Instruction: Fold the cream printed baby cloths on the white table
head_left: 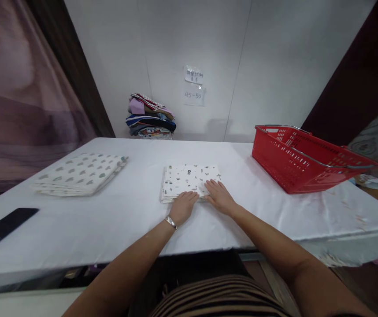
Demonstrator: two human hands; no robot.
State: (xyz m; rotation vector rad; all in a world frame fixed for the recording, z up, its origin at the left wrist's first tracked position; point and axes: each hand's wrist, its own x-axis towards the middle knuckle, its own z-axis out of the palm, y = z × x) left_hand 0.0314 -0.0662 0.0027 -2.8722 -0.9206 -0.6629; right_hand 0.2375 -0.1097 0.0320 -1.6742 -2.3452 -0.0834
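A white cloth with small dark printed motifs (184, 177) lies folded into a neat rectangle at the middle of the table. My left hand (183, 207), with a silver bracelet at the wrist, rests along its front edge, fingers stretched onto the fabric. On the cloth's right front corner my right hand (221, 196) lies flat, its fingers spread slightly. Both hands press or touch the cloth from above and neither grips it. The cloth's near edge is partly hidden under the hands.
Another folded white cloth with grey-green motifs (81, 171) lies on the left of the white-covered table (116, 229). A black phone-like slab (5, 226) is at the near left. A red plastic basket (303, 163) stands at the right. Folded fabrics (151, 119) are stacked by the back wall.
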